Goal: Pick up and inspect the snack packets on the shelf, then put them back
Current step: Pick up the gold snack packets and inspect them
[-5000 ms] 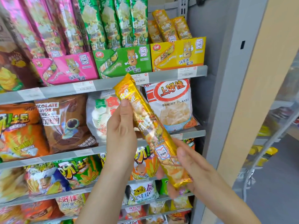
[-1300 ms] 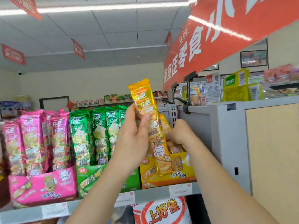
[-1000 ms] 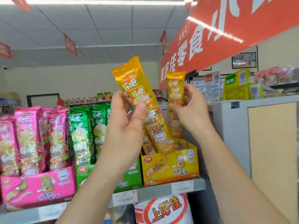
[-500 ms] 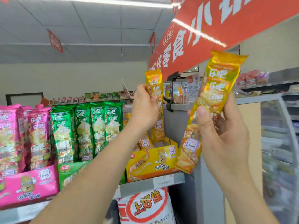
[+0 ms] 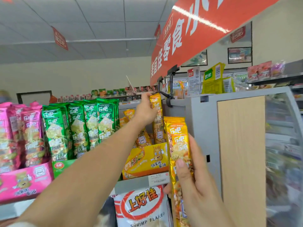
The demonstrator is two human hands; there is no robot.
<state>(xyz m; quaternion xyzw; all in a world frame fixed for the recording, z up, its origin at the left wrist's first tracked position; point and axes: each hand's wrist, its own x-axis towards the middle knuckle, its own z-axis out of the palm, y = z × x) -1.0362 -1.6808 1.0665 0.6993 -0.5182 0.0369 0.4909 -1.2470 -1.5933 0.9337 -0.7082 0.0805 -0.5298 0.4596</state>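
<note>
Top shelf (image 5: 136,182), right end: the left hand (image 5: 145,112) grips one yellow packet (image 5: 157,115) near its top, upright, its foot in the yellow display box (image 5: 147,159). Half a second ago the right hand (image 5: 196,185) held the second yellow packet (image 5: 177,140) high; now its fingers curl round it lower, before the shelf's right edge

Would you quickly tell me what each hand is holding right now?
Left hand: grips the far yellow packet at the yellow box.
Right hand: holds the near yellow packet.
</note>
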